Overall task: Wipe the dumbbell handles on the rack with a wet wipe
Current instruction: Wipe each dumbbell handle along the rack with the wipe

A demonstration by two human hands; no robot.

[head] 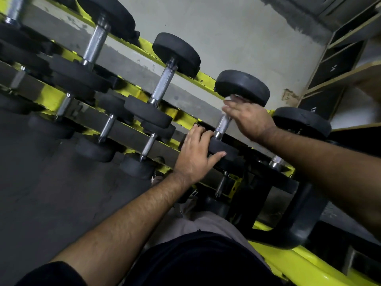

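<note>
A yellow rack [208,78] carries black-headed dumbbells with knurled steel handles on tilted rails. My right hand [248,118] curls round the upper part of one handle [222,125], and a bit of white wet wipe [234,98] shows above its fingers, just below that dumbbell's far head [242,87]. My left hand [195,155] lies on the same dumbbell's near head [223,149] with straight fingers and the thumb spread. To the left stand two more dumbbells on the top rail with bare handles [164,85] [94,45].
Lower rails hold several smaller dumbbells [107,129]. Another dumbbell head [302,122] sits right of my right wrist. Black and wood boxes [338,65] stack at the right against a grey wall. The rack's yellow foot [292,263] runs past my legs over a dark floor.
</note>
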